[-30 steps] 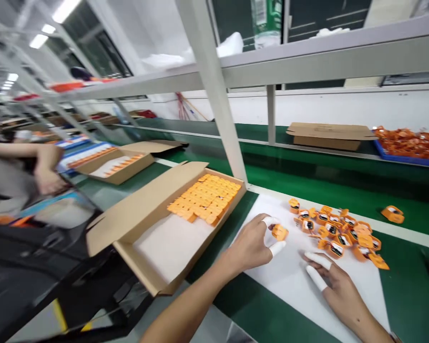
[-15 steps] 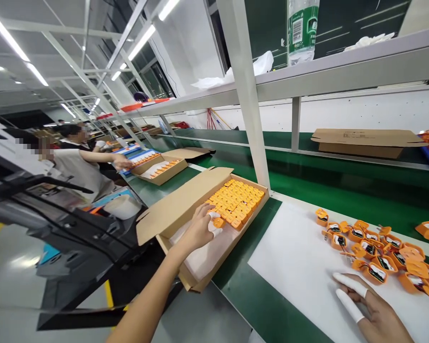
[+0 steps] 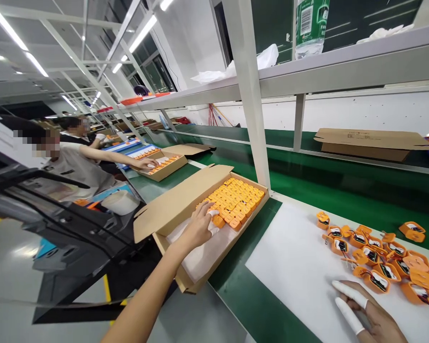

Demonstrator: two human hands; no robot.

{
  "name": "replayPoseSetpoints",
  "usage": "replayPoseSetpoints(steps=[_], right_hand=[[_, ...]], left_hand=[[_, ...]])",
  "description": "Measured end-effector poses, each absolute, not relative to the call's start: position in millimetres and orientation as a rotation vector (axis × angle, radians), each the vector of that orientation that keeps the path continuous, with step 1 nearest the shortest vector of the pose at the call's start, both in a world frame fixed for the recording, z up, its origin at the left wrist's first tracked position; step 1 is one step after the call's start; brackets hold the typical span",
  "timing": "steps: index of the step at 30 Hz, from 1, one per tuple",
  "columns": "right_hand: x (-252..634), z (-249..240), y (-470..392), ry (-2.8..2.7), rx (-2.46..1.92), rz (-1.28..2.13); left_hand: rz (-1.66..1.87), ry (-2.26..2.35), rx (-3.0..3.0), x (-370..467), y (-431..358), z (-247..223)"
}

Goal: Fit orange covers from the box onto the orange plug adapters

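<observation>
Over the open cardboard box (image 3: 180,276), my left hand (image 3: 199,227) has its fingers apart, with white covers on the thumb and a finger. Its fingertips touch or nearly touch an orange piece (image 3: 219,220) at the near edge of the packed rows of orange pieces (image 3: 236,197). White sheet lining (image 3: 209,252) shows in the rest of the box. My right hand (image 3: 364,305), also with white finger covers, is spread and holds nothing above the white sheet (image 3: 289,257). Beside it lie several open orange housings (image 3: 377,281) with wires inside.
A co-worker (image 3: 78,166) at the left reaches into another cardboard box (image 3: 169,169). An upright post (image 3: 252,105) stands behind my box, joined to a shelf (image 3: 350,57) with a bottle (image 3: 311,28). A closed carton (image 3: 372,143) rests on the back ledge.
The orange piece by my left fingertips now sits against the packed rows, and the fingers are slightly more open. The co-worker's hand has moved right into their box. My right hand has barely moved.
</observation>
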State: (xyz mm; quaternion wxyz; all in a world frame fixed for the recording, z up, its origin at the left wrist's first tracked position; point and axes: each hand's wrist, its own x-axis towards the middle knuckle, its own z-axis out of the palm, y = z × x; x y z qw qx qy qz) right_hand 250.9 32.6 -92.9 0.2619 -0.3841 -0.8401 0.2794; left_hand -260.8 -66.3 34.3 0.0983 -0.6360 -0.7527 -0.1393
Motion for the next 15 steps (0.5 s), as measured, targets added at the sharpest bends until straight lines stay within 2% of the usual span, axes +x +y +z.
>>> replayPoseSetpoints(steps=[3, 8, 11, 15], right_hand=[[241.2, -74.2, 26.3, -2.285, -0.943, 0.72], [223.7, -14.9, 3.6, -2.332, -0.826, 0.766], [222.1, 24.8, 5.0, -2.335, -0.782, 0.685], [244.7, 62.3, 43.2, -2.269, -0.841, 0.379]], left_hand=[[-0.45, -2.083, -1.914, -241.5, -71.5, 55.5], [-1.02, -1.72, -1.842, -169.4, -60.4, 80.7], [-1.134, -1.55, -2.175, -118.8, -39.1, 70.1], [-1.119, -1.165, -2.678, -52.2, -7.6, 39.8]])
